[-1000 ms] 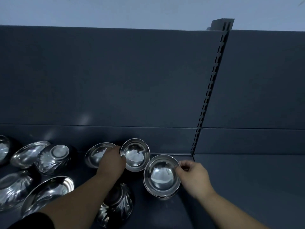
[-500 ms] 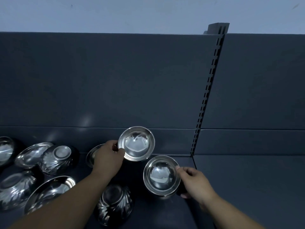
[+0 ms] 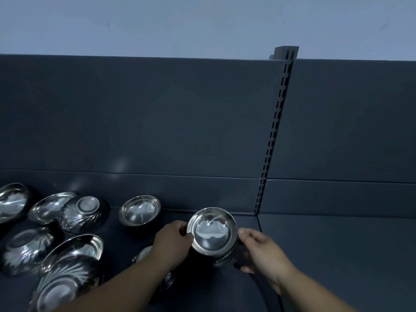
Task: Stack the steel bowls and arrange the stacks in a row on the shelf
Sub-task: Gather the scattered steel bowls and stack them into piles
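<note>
Steel, mirror-bright, the round stacked bowls (image 3: 212, 234) sit above the dark matte shelf (image 3: 337, 255); left hand (image 3: 173, 242) pinches the top rim; right hand (image 3: 263, 253) grips the stack's side, fingers curled; fluted bowls (image 3: 83, 212) crowd leftward.

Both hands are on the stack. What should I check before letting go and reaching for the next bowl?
1. Left hand grips the top bowl by its rim: ok.
2. Right hand holds the stack at its side: ok.
3. Top bowl seated flush in the stack: cannot tell.
4. Stack base resting on the shelf: cannot tell, hidden.
5. Loose bowl behind the left hand upright and free: ok.
6. Overturned bowl further left ready to nest: not ok.
</note>
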`<state>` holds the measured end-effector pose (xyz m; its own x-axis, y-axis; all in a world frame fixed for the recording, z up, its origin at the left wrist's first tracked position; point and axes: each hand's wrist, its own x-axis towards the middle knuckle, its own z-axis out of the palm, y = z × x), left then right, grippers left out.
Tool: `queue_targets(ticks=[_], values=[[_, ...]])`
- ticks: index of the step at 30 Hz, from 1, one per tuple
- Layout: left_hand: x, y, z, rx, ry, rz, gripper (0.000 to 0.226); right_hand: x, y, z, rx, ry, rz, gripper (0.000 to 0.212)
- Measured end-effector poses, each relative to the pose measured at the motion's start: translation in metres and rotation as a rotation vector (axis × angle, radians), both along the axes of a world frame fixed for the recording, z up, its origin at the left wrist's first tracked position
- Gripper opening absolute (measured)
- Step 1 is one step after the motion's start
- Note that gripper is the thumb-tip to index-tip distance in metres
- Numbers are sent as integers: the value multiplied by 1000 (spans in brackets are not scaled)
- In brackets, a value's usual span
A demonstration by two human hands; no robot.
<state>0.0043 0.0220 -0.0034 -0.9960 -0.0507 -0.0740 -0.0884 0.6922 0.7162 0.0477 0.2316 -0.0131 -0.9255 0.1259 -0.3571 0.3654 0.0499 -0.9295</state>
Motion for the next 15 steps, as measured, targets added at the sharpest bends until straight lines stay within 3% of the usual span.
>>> queue_targets(ticks=[7,10,12,15], values=[[7,0,9,41,28,4,39,-4,-3,4,60,75,83,12],[12,-21,13,-90,105,32,48,-7,-4,5,84,94,103,9],[16,-41,13,-268,36,38,66,-8,-7,7,94,86,108,12],[24,-61,5,-474,-231,-14,115,-9,-10,6,140,90,108,36]])
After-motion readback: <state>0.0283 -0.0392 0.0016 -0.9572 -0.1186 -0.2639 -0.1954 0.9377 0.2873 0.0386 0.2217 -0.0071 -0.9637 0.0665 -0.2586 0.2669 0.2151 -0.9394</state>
